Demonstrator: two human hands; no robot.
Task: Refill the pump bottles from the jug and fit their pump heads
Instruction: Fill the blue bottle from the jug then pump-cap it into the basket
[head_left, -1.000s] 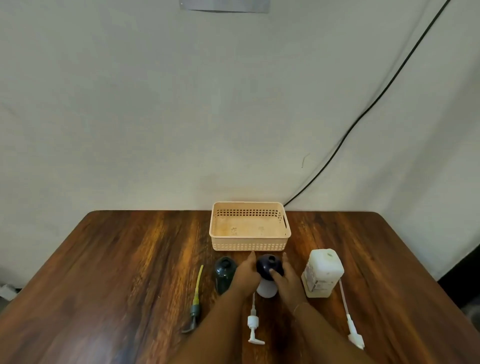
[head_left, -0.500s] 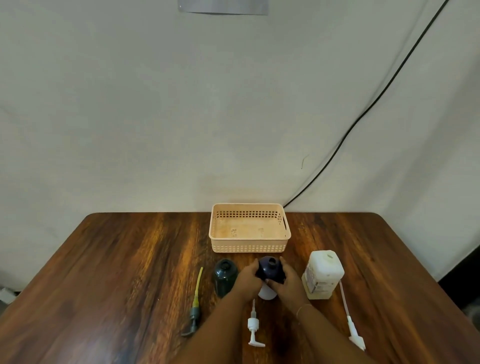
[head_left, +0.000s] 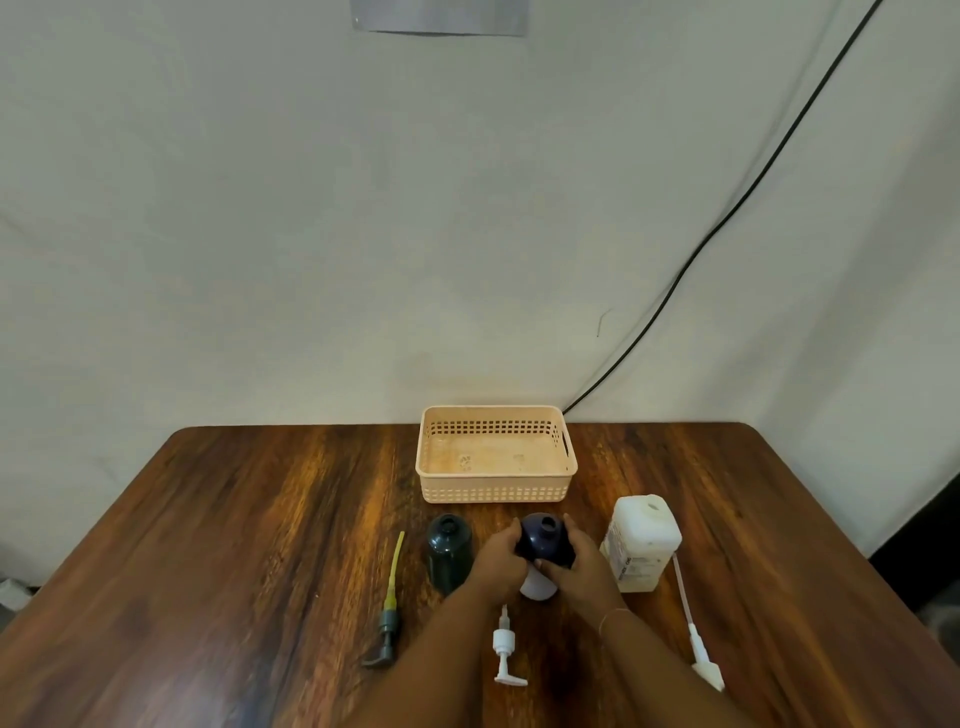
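Note:
A dark blue pump bottle with a white base stands open-necked at the table's middle. My left hand grips its left side and my right hand grips its right side. A dark green bottle, also open at the neck, stands just left of my left hand. A white square jug stands to the right. Three pump heads lie flat on the table: a grey one with a yellow tube, a small white one between my forearms, and a long white one at the right.
A beige perforated basket sits behind the bottles near the table's far edge. The wooden table stands against a pale wall. A black cable runs down the wall to the table's back edge.
Both hands have closed in around the blue bottle, moving from its shoulders to grip its sides. The bottle stays in about the same place.

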